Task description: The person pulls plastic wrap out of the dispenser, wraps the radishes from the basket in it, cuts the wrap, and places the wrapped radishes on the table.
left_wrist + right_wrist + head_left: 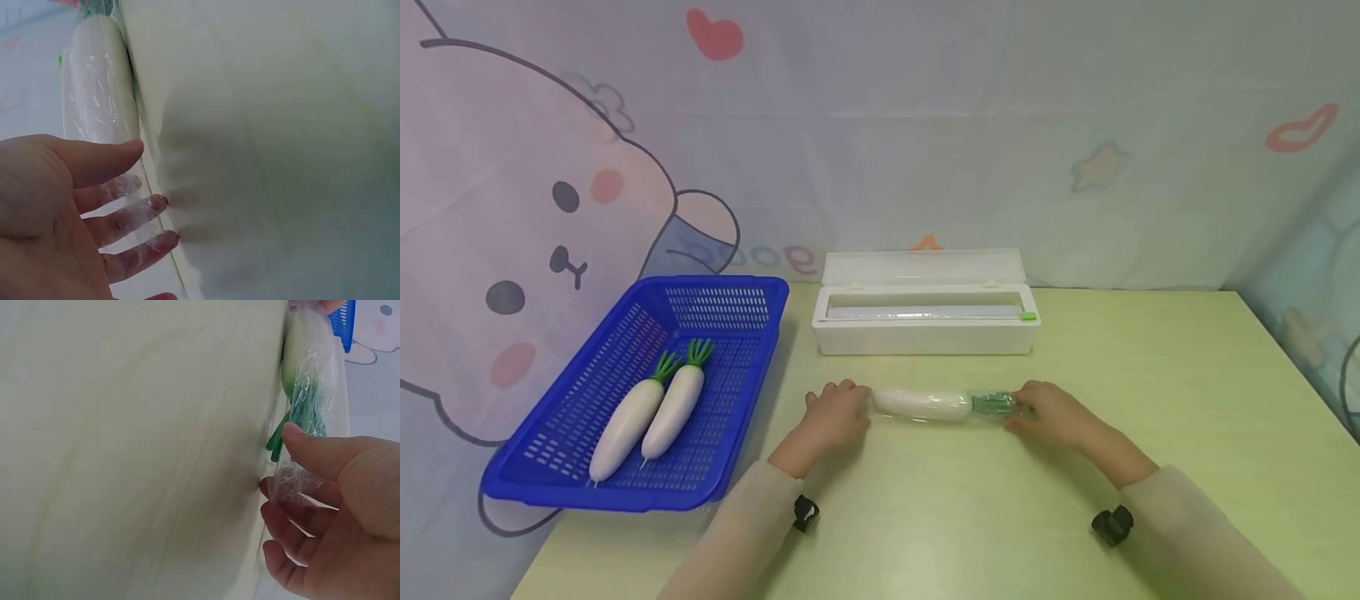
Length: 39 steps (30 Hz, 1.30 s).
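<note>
A white radish [921,403] with green leaf stalks [992,404] lies crosswise on the table, wrapped in clear plastic wrap. At its left end, my left hand [835,417] holds the loose end of the wrap. In the left wrist view the thumb is on the near side of the film and the fingers [134,219] show through it. My right hand [1051,417] pinches the wrap at the leaf end. The right wrist view shows the thumb by the stalks [306,412] and the other fingers curled beneath the bunched film.
Behind the radish stands a white plastic wrap dispenser [925,337], its lid raised and a roll inside. To the left, a blue basket [718,492] holds two white radishes [627,429]. A printed cloth [880,125] hangs behind the pale table [1150,350].
</note>
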Available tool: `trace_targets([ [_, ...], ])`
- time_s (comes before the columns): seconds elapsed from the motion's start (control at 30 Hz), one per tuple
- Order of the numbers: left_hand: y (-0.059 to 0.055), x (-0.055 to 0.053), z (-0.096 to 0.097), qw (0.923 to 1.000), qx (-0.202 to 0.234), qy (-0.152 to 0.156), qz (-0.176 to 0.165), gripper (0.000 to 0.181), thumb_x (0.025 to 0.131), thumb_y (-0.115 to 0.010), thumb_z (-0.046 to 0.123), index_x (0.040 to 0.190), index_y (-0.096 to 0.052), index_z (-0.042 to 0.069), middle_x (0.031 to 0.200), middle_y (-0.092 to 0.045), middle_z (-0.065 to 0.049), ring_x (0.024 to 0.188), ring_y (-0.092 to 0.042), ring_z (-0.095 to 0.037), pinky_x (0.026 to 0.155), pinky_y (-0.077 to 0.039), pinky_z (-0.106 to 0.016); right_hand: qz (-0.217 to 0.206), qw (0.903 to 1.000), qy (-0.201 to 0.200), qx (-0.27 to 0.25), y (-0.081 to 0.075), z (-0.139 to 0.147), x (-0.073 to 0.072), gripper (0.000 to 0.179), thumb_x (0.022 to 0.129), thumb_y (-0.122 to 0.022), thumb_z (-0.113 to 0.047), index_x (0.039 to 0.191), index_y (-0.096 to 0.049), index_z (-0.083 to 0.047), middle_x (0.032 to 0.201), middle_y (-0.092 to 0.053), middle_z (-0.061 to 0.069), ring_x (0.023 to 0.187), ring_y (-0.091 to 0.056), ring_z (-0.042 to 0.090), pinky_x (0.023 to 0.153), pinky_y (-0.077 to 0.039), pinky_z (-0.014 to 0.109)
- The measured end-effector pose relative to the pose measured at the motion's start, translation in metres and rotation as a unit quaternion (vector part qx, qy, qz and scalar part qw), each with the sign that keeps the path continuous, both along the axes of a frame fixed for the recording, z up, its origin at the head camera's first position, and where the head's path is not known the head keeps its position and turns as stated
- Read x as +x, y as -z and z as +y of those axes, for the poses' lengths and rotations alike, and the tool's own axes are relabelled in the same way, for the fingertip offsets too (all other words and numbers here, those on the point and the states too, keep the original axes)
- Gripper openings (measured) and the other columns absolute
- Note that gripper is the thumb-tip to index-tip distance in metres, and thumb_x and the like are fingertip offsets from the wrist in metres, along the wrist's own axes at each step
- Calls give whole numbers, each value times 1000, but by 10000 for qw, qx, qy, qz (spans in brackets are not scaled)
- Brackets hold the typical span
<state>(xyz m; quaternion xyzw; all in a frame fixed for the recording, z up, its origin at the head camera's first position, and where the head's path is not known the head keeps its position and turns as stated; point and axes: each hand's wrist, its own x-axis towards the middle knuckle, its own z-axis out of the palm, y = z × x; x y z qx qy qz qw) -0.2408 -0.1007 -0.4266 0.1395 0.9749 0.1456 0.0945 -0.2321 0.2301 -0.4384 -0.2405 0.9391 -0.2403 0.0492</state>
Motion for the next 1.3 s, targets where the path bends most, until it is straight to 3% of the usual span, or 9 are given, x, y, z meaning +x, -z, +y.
trace_targets([
  [0.23, 6, -23, -3, 9956, 863, -351, -74, 23, 89, -65, 21, 109, -71, 12, 107, -70, -6, 104, -61, -30, 95, -33, -60, -559, 9965, 0, -615, 9, 8, -9, 16, 92, -65, -19, 79, -67, -9, 76, -60, -1, 69, -50, 13, 61, -43, 26],
  [0.37, 15, -34, -15, 9745, 2137, -563, -379, 21, 85, -70, 18, 102, -73, 6, 100, -70, -7, 94, -62, -23, 89, -45, -46, -667, 9913, 440, -1045, 10, 14, -7, 22, 91, -66, -23, 97, -73, -3, 95, -71, 7, 87, -63, 21, 73, -52, 32],
  [0.5, 11, -37, -24, 9213, 3701, -893, -794, 23, 87, -70, 15, 106, -71, 2, 103, -69, -7, 95, -59, -18, 86, -48, -36, -777, 9679, 1253, -2037, -1, 19, 3, 32, 90, -68, -23, 109, -68, 4, 96, -72, 7, 87, -63, 18, 75, -53, 31],
  [0.67, -4, -35, -22, 8349, 5328, -927, -1020, 29, 97, -56, 11, 120, -62, -7, 100, -69, 0, 95, -62, -12, 92, -50, -31, -539, 9034, 1691, -3902, -22, 11, 23, 21, 89, -68, -11, 106, -69, 2, 84, -71, -11, 76, -65, 4, 74, -55, 22],
  [0.73, -8, -36, -19, 7903, 5929, -1059, -1126, 29, 99, -52, 8, 121, -60, -9, 92, -67, 4, 88, -61, -9, 85, -51, -25, -185, 8705, 1290, -4746, -31, 1, 32, 15, 88, -68, -4, 102, -72, -1, 84, -70, -12, 76, -66, 3, 74, -54, 19],
  [0.83, -10, -39, -13, 7411, 6489, -1249, -1189, 28, 100, -49, 6, 121, -58, -10, 82, -63, 6, 79, -57, -8, 74, -49, -19, 655, 8381, -64, -5415, -42, -17, 46, 16, 85, -68, 1, 98, -76, -5, 90, -69, -6, 80, -66, 5, 74, -54, 18],
  [0.97, -12, -43, -6, 7049, 6870, -1213, -1278, 25, 100, -46, 2, 119, -57, -9, 78, -58, 5, 73, -52, -8, 70, -46, -19, 2516, 8336, -1988, -4498, -52, -45, 63, 14, 92, -61, 0, 97, -75, 0, 90, -64, 5, 79, -62, 9, 69, -52, 15],
  [1.13, -13, -45, -1, 6549, 7318, -889, -1666, 34, 99, -41, -6, 89, -70, 9, 81, -60, 3, 74, -55, -9, 72, -47, -22, 4325, 8282, -2880, -2100, -46, -76, 89, 32, 100, -47, -5, 85, -74, -2, 83, -56, 3, 69, -54, 11, 65, -46, 12],
  [1.3, -11, -43, -2, 6511, 7287, -336, -2098, 44, 96, -37, -9, 75, -70, 12, 71, -59, 3, 69, -53, -8, 73, -46, -23, 4316, 8481, -2973, -779, -22, -73, 100, 32, 102, -46, -10, 85, -72, -8, 84, -47, -2, 71, -40, 8, 62, -35, 12],
])
